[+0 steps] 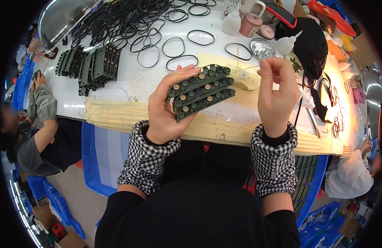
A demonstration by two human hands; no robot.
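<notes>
My left hand (162,113) is closed around several dark green wheeled strips (201,91), stacked side by side and tilted up to the right. Rows of small round wheels, some tan and some dark, line their faces. To the right, my right hand (277,93) is raised with thumb and forefinger pinched together. A thin needle-like pin (252,67) sticks out leftward from that pinch, short of the strips. Behind the strips, a small yellowish block (245,78) lies on the taped table edge.
A heap of black rubber loops (112,20) covers the back left, above more green wheeled strips (100,68). White squeeze bottles (231,23), a pink jar (251,24) and a black bag (308,43) stand back right. Other people work at both sides.
</notes>
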